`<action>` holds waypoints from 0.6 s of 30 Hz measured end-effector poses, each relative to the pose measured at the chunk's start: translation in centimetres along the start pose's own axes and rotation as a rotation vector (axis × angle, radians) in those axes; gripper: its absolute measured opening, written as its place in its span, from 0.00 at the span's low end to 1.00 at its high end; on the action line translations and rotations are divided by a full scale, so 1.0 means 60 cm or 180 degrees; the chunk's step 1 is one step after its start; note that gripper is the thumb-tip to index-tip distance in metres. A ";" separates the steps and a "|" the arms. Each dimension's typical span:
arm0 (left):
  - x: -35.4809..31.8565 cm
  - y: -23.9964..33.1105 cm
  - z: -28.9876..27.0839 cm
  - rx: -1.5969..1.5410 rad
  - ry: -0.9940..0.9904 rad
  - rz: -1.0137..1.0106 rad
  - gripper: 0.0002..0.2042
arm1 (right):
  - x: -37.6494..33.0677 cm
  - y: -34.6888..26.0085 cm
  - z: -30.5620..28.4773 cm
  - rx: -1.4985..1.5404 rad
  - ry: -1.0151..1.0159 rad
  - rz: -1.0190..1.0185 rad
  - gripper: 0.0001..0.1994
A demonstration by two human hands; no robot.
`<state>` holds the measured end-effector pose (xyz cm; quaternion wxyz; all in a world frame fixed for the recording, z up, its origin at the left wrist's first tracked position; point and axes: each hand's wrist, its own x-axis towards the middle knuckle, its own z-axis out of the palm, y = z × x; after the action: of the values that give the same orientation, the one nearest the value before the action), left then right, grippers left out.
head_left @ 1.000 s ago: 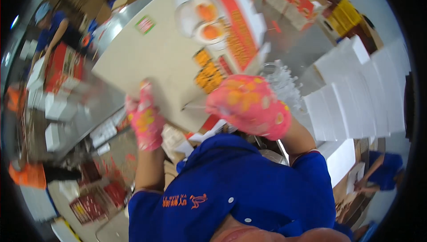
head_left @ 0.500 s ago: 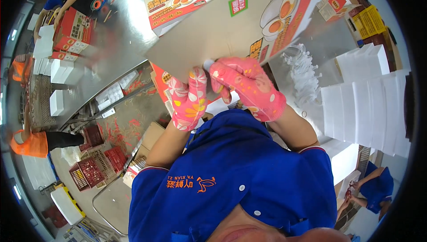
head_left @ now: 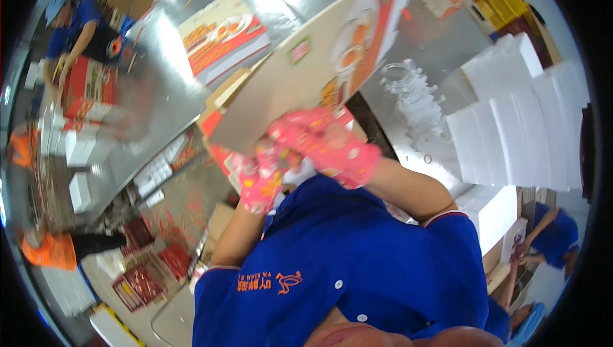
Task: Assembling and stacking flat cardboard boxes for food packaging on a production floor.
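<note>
A printed cardboard carton (head_left: pixel 281 88), beige and red with pictures of cut eggs, is tilted up in front of me over the metal table's near edge. My right hand (head_left: pixel 325 148), in a pink flowered glove, is closed at the carton's near edge. Close beside it, my left hand (head_left: pixel 260 180), gloved alike, has its fingers bent against the same edge. Motion blur smears both sets of fingertips, and any small thing between them cannot be made out. Open flaps show behind the carton's left side.
Another printed carton (head_left: pixel 223 37) lies farther back on the metal table (head_left: pixel 156 60). To the right are a heap of white plastic pieces (head_left: pixel 418 104), stacked white foam boxes (head_left: pixel 511 136) and a yellow crate (head_left: pixel 501 7). A co-worker (head_left: pixel 80 24) handles a carton at far left. Red crates (head_left: pixel 140 283) stand on the floor.
The carton and both my hands have shifted left and slightly down in the picture, and the view has turned a little. Flaps behind the carton have come into sight.
</note>
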<state>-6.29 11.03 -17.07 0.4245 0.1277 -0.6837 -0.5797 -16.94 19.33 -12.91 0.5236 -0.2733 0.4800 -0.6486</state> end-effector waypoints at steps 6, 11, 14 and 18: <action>-0.018 -0.037 -0.030 -0.0194 0.0664 -0.0022 0.06 | 0.021 0.042 -0.018 -0.1839 0.0010 -0.0878 0.09; -0.033 -0.086 -0.036 -0.0094 0.0658 0.0247 0.08 | 0.030 0.059 0.002 -0.2125 0.0528 -0.1895 0.08; -0.013 -0.063 -0.015 -0.0804 0.0721 -0.0227 0.10 | 0.059 0.105 -0.003 -0.3235 0.1171 -0.2452 0.08; 0.023 -0.078 -0.077 0.0365 0.1168 -0.0075 0.14 | 0.033 0.018 -0.016 -0.4516 0.1541 -0.2141 0.10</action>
<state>-5.26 5.54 -20.84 0.5272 0.2632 -0.6252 -0.5117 -17.90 17.82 -14.57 -0.1142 -0.5211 0.7681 -0.3542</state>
